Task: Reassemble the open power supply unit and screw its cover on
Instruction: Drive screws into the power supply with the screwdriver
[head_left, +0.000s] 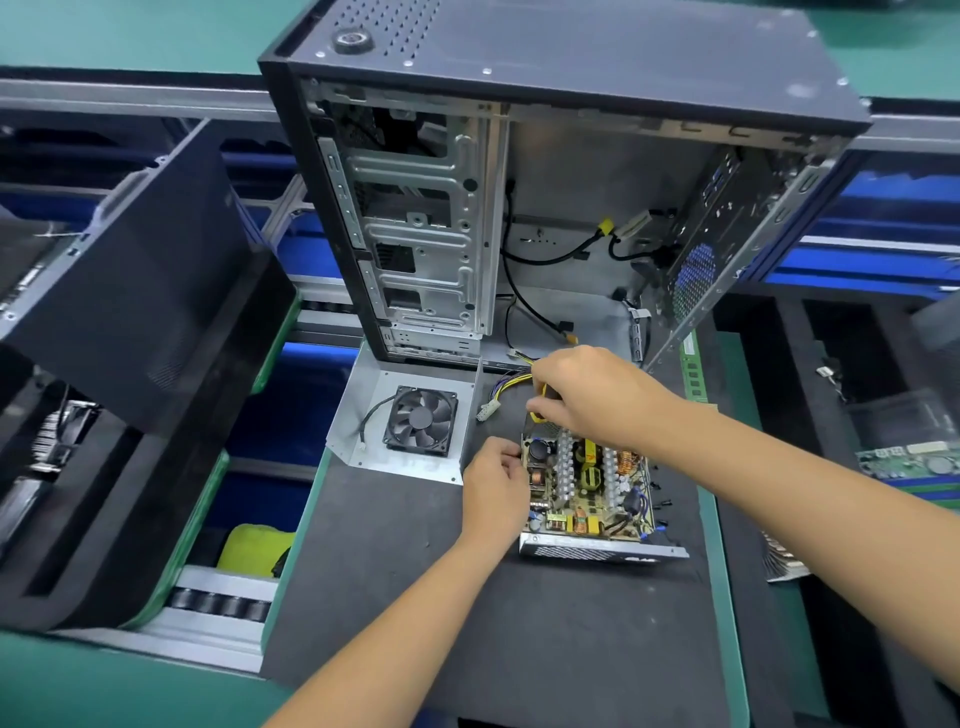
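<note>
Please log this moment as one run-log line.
left hand: grips power supply edge | right hand: pinches yellow wires | cover: off, beside

Cover (410, 457): bare matt grey sheet metal; fan (422, 420) black plastic. Mat (395, 587): dark, matt, slightly grainy. Case (545, 171) interior dull galvanised metal, top matt black.

Dark work mat (519, 623), bearing open power supply (587, 488), fan cover (415, 421), computer case (519, 208), perhaps loose screws (662, 512).

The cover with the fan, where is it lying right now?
In the head view the cover with the fan lies fan-up on the dark mat, left of the open power supply and just in front of the computer case.
</note>
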